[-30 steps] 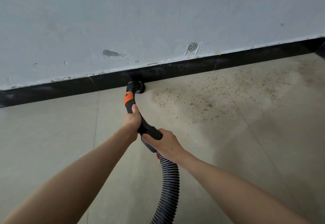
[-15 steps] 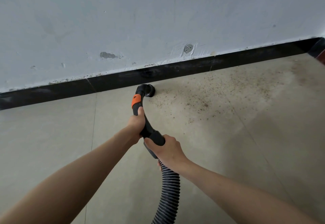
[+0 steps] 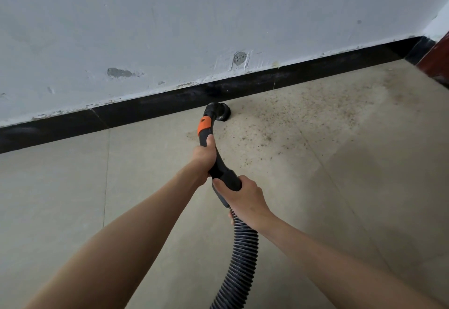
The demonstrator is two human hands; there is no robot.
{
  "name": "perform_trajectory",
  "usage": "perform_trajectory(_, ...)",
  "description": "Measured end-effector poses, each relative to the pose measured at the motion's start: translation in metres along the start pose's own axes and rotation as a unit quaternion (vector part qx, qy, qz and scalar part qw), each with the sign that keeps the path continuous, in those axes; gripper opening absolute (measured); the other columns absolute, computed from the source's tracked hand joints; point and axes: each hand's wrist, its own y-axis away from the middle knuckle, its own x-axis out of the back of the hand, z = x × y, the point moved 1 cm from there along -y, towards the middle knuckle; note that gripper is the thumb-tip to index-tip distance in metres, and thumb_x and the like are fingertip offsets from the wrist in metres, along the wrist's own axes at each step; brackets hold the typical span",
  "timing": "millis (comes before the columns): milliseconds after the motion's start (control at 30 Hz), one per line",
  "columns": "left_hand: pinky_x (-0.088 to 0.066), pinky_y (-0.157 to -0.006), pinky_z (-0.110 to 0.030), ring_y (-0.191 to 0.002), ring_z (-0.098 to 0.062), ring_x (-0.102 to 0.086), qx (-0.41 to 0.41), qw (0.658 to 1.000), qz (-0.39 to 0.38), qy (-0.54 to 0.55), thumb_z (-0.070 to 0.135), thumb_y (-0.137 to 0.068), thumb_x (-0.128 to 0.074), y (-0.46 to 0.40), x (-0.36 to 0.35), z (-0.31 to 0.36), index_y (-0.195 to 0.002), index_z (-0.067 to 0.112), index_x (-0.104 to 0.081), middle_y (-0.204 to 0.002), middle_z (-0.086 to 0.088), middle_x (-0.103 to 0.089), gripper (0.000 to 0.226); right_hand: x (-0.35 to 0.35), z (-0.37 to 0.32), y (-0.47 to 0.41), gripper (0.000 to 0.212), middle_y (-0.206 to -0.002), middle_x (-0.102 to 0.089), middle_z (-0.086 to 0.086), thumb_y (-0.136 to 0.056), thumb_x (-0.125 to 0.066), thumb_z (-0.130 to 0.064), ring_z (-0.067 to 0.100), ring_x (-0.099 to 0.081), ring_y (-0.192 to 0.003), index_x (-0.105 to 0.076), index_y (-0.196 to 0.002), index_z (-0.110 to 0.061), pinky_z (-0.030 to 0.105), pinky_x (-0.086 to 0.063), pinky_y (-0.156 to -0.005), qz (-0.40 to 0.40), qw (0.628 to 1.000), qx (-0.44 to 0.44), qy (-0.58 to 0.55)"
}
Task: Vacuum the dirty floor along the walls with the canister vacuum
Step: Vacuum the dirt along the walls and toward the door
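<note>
Nozzle (image 3: 220, 112) sat on the floor (image 3: 73, 199) at frame centre, just beside the black skirting (image 3: 145, 108), at the left edge of the grit patch (image 3: 291, 119). Left hand (image 3: 204, 157) was wrapped around the curved handle (image 3: 218, 163) below the orange collar (image 3: 204, 125), thumb laid up along it. Right hand (image 3: 243, 194) was curled around the handle's lower end, where the ribbed hose (image 3: 243, 248) joined and ran off the bottom edge. Canister was out of view.

Grit spread right from the nozzle toward the upper-right corner, densest near the skirting. Floor left of the nozzle looked clean.

Risks, as judged:
- Nozzle lifted or tilted off the tile would lose suction and skip specks.
- Fast sweep rightward could scatter loose grit instead of taking it up.
- Hose trailing behind might snag or tug on the unseen canister, jerking the handle.
- Hard plastic rubbed along the skirting could scuff it, or flake the chipped paint line on the wall (image 3: 218, 5) above.
</note>
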Motion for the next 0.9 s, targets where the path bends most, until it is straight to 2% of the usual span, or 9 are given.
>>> perform_trajectory(100, -0.049, -0.082, -0.037, -0.087, -0.027, -0.055, -0.003, 1.000, -0.005, -0.008, 0.046, -0.100, -0.030, -0.001, -0.003, 0.003, -0.103, 0.005, -0.043, -0.082, -0.009, -0.051, 0.044, -0.002, 0.002, -0.005, 0.033, -0.070, -0.054, -0.001, -0.087, -0.065, -0.045, 0.009, -0.052, -0.049, -0.052, -0.088, -0.015, 0.015, -0.043, -0.043, -0.003, 1.000, -0.005, -0.021)
perform_trajectory(267, -0.051, -0.086, -0.039, -0.088, -0.028, -0.056, 0.002, 0.999, 0.027, 0.023, 0.044, -0.100, -0.032, -0.007, 0.017, 0.002, -0.104, 0.005, -0.043, -0.082, -0.009, -0.052, 0.041, -0.013, -0.006, -0.016, 0.033, -0.068, -0.056, 0.000, -0.086, -0.067, -0.046, 0.013, -0.055, -0.049, -0.052, -0.082, -0.017, 0.024, -0.050, -0.049, -0.042, 0.999, 0.003, -0.025)
perform_trajectory(400, -0.050, -0.087, -0.041, -0.088, -0.029, -0.055, 0.014, 0.996, 0.068, 0.050, 0.039, -0.098, -0.036, -0.008, 0.049, -0.001, -0.104, 0.006, -0.041, -0.081, -0.010, -0.051, 0.034, -0.030, -0.015, -0.015, 0.034, -0.067, -0.057, -0.001, -0.086, -0.066, -0.047, 0.012, -0.053, -0.047, -0.051, -0.080, -0.017, 0.022, -0.046, -0.046, -0.096, 0.995, 0.019, -0.013)
perform_trajectory(533, -0.050, -0.086, -0.041, -0.087, -0.029, -0.054, 0.022, 0.994, 0.103, 0.032, 0.037, -0.097, -0.037, -0.001, 0.077, -0.012, -0.103, 0.006, -0.041, -0.082, -0.011, -0.049, 0.032, -0.045, -0.017, 0.000, 0.035, -0.066, -0.057, -0.001, -0.086, -0.065, -0.047, 0.013, -0.054, -0.049, -0.051, -0.078, -0.017, 0.022, -0.046, -0.048, -0.138, 0.990, 0.036, 0.020)
perform_trajectory(700, -0.050, -0.087, -0.043, -0.089, -0.031, -0.057, 0.038, 0.992, 0.120, 0.002, 0.042, -0.097, -0.035, 0.012, 0.088, -0.038, -0.086, 0.008, -0.043, -0.093, -0.015, -0.054, 0.037, -0.051, -0.006, 0.024, 0.036, -0.060, -0.056, -0.002, -0.086, -0.064, -0.048, 0.014, -0.054, -0.043, -0.050, -0.079, -0.015, 0.021, -0.045, -0.044, -0.157, 0.986, 0.040, 0.031)
perform_trajectory(800, -0.050, -0.084, -0.042, -0.091, -0.031, -0.058, 0.036, 0.993, 0.115, 0.005, 0.043, -0.097, -0.033, 0.020, 0.084, -0.050, -0.099, 0.005, -0.045, -0.096, -0.016, -0.055, 0.040, -0.049, 0.002, 0.035, 0.037, -0.065, -0.057, -0.001, -0.085, -0.064, -0.051, 0.013, -0.055, -0.045, -0.051, -0.082, -0.016, 0.022, -0.047, -0.046, -0.157, 0.986, 0.031, 0.040)
perform_trajectory(900, -0.049, -0.081, -0.040, -0.088, -0.029, -0.055, 0.035, 0.994, 0.101, 0.001, 0.043, -0.099, -0.031, 0.028, 0.076, -0.052, -0.104, 0.006, -0.042, -0.084, -0.011, -0.051, 0.039, -0.042, 0.007, 0.040, 0.037, -0.064, -0.058, 0.000, -0.086, -0.064, -0.052, 0.014, -0.056, -0.046, -0.051, -0.079, -0.017, 0.023, -0.047, -0.048, -0.145, 0.988, 0.025, 0.050)
